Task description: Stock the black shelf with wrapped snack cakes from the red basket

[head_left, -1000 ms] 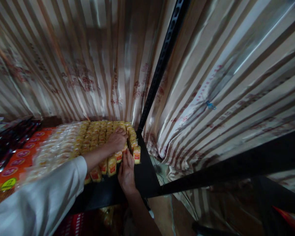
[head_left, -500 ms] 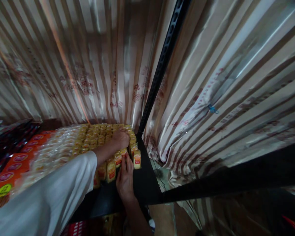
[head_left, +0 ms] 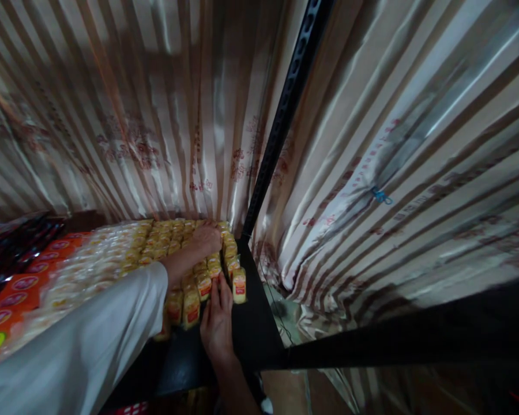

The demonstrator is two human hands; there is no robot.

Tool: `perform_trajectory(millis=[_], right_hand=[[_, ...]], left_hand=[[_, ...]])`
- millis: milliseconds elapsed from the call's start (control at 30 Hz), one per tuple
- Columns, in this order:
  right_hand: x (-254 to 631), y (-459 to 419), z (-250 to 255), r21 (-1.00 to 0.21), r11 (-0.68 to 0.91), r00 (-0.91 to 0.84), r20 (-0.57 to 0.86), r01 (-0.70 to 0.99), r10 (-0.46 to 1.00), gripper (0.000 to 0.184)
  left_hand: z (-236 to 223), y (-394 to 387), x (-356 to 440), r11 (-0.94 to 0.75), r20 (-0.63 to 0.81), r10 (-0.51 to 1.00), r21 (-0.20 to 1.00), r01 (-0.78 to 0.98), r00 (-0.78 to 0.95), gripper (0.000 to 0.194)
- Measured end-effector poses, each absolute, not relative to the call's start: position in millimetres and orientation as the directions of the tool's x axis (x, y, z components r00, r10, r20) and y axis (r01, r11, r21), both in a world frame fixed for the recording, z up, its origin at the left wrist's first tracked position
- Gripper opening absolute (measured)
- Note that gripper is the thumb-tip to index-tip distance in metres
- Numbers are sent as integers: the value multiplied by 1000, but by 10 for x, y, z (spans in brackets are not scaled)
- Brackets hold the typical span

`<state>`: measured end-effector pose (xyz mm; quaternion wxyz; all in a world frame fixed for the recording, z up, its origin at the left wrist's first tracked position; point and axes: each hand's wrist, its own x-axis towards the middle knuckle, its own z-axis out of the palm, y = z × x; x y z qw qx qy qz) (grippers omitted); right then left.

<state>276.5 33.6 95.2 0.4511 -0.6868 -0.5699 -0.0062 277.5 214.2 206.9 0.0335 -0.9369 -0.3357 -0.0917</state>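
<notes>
My left hand, at the end of a pale sleeve, reaches over the back of the rows of small yellow wrapped cakes. Its knuckles are bent down among the packs, and its fingertips are hidden. Lower down, my right hand has its fingers stretched out, the tips touching the front wrapped cake of one row. Right of that row, across a narrow gap, stands another row ending in a cake with a red label. More front cakes stand left of my right hand.
White clear-wrapped packs, orange packs and dark shiny packs lie to the left. The black shelf has an upright perforated post at its back corner. Striped plastic sheeting hangs behind.
The view has shifted slightly, so the shelf front appears a little lower and further left. Both hands keep nearly the same places along the row.
</notes>
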Motion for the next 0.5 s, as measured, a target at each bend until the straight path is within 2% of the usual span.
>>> perform_trajectory(millis=[167, 400, 500], right_hand=[[2772, 336, 955, -616, 59, 363, 537, 786, 761, 64], [2770, 346, 947, -626, 48, 370, 520, 779, 770, 65], [2774, 352, 930, -617, 35, 366, 511, 786, 778, 63]], left_hand=[[2017, 2212, 2708, -765, 162, 634, -10, 644, 756, 27], [1942, 2412, 2741, -749, 190, 658, 76, 658, 728, 47], [1897, 2502, 2768, -774, 133, 631, 38, 632, 764, 43]])
